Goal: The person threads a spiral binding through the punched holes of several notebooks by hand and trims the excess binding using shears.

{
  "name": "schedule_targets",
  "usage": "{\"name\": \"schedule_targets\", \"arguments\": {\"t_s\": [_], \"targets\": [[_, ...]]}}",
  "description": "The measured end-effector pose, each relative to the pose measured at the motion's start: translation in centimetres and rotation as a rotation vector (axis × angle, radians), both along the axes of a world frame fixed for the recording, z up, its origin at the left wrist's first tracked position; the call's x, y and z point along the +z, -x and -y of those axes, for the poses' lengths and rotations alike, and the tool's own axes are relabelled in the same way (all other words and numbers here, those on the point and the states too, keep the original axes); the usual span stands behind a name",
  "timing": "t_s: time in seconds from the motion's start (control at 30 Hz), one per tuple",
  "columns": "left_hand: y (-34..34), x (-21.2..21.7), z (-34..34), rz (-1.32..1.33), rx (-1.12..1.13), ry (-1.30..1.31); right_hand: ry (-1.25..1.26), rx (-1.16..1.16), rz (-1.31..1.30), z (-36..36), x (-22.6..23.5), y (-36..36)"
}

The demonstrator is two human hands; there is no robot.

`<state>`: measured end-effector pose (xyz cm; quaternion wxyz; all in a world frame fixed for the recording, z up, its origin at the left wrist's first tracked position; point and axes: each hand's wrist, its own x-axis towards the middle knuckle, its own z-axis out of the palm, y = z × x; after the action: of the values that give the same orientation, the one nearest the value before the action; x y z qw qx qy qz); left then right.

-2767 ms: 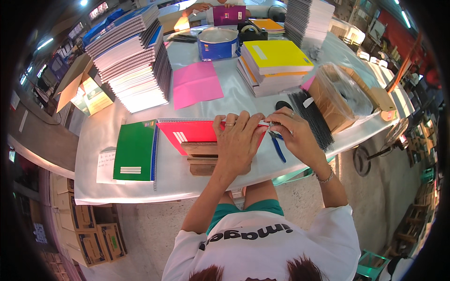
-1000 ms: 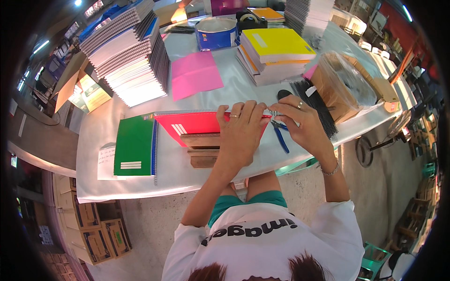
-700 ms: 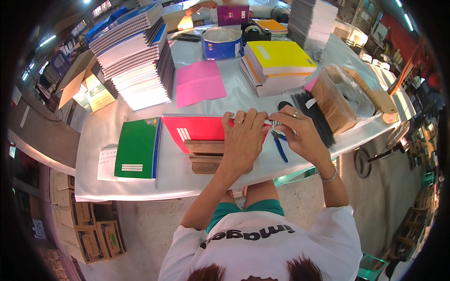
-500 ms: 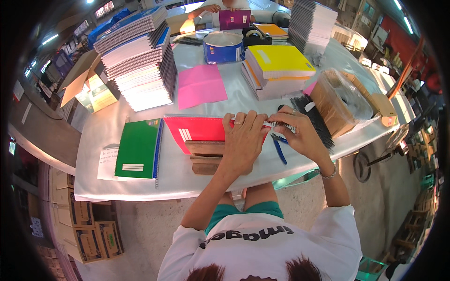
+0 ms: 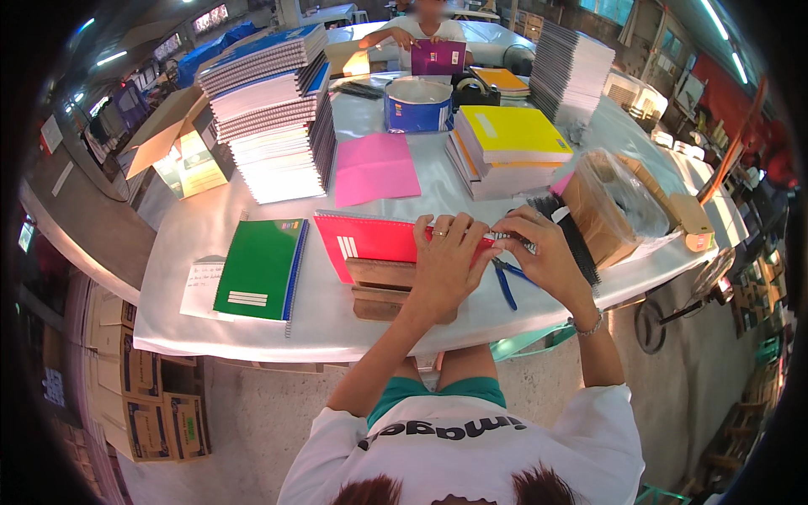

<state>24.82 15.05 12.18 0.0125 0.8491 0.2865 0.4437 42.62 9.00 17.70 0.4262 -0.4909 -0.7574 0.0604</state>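
A red notebook (image 5: pixel 370 241) stands tilted in a wooden stand (image 5: pixel 380 290) near the front of the table. My left hand (image 5: pixel 452 263) is closed over its upper right edge, fingers across the top and a ring on one finger. Beside it, my right hand (image 5: pixel 545 252) pinches a spiral binding coil (image 5: pixel 515 241) at the notebook's right corner. Part of the coil is covered by the fingers. Blue-handled pliers (image 5: pixel 506 289) lie on the table below my right hand. To the left lies a green spiral notebook (image 5: pixel 259 269) on a handwritten paper (image 5: pixel 200 290).
Tall notebook stacks (image 5: pixel 273 126) rise at the back left, another stack (image 5: pixel 572 76) at the back right. Yellow-covered books (image 5: pixel 513 135), a pink sheet (image 5: pixel 377 168) and a blue tub (image 5: pixel 418 107) fill the middle. Black coils (image 5: pixel 576 240) lie by a plastic-lined box (image 5: pixel 610 202). A person sits opposite holding a purple notebook (image 5: pixel 438 58).
The view has tilted up slightly, showing more of the person opposite. Both my hands stay at the red notebook's top right corner, the right still pinching the coil with slightly shifted fingers.
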Motion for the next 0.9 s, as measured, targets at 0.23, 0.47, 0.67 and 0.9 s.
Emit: {"name": "schedule_targets", "arguments": {"t_s": [0.23,0.47,0.67,0.9], "targets": [[-1.0,-0.8,0.1,0.024,0.096,-0.002,0.089,-0.015,-0.011,0.0,-0.1,-0.2],[-1.3,-0.8,-0.2,0.025,0.092,-0.044,0.033,0.037,0.019,-0.5,0.1,0.1],[-0.7,-0.7,-0.3,-0.029,0.054,-0.03,0.24,0.104,0.021,-1.3,0.2,-1.1],[0.1,0.0,-0.6,-0.063,-0.019,0.012,0.425,0.081,-0.179,-1.1,0.7,-1.3]]}}
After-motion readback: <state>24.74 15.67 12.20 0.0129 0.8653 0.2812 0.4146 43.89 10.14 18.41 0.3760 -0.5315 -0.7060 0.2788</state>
